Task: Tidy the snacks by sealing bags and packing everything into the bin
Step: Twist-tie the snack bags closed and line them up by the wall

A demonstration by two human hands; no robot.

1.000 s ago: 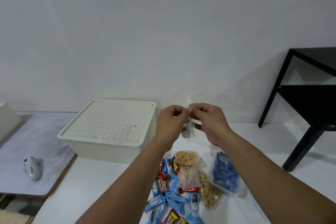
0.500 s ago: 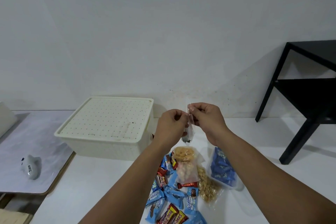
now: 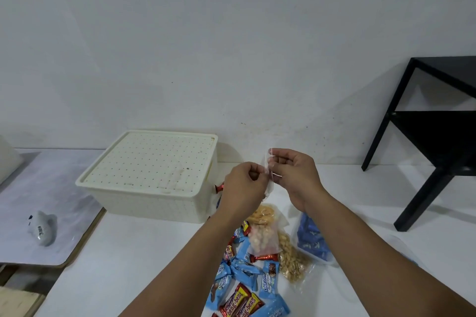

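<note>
Pinching the top edge of a small clear bag [image 3: 268, 175], the left hand [image 3: 243, 188] and right hand [image 3: 292, 175] hold it raised above the white table [image 3: 128, 252], fingertips curled and clamped on the plastic from both sides. The bag hangs between the hands; its contents are too hidden to identify. The cream bin [image 3: 152, 177] sits left of the hands on the table, its perforated lid [image 3: 152, 159] on. Below the hands lie the loose snacks: a bag of round crackers [image 3: 265, 216], a peanut bag [image 3: 292, 262], a bag of blue packets [image 3: 311, 239], blue wrapped wafers [image 3: 244, 267] and Beng-beng bars [image 3: 242, 301]. A black side table [image 3: 438, 123] stands at right.
</note>
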